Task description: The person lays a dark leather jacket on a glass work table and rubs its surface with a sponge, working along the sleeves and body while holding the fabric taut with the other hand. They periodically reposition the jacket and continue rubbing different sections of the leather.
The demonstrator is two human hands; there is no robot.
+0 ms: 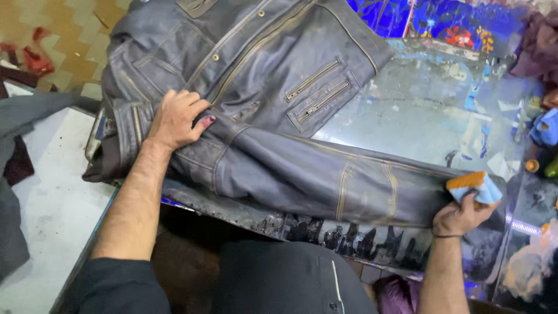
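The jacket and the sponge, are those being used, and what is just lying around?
In use: dark grey leather jacket, pressed by the left hand; orange-and-blue sponge, held by the right hand on the sleeve.
Lying about: blue cloth, red scraps.

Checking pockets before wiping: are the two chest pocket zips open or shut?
Shut: on the jacket, both pocket zips have teeth closed along their full length.

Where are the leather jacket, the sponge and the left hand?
leather jacket point(279, 75): head view, on its front panel.
sponge point(474, 187): head view, on its orange and blue body.
left hand point(177, 119): head view, on its back.
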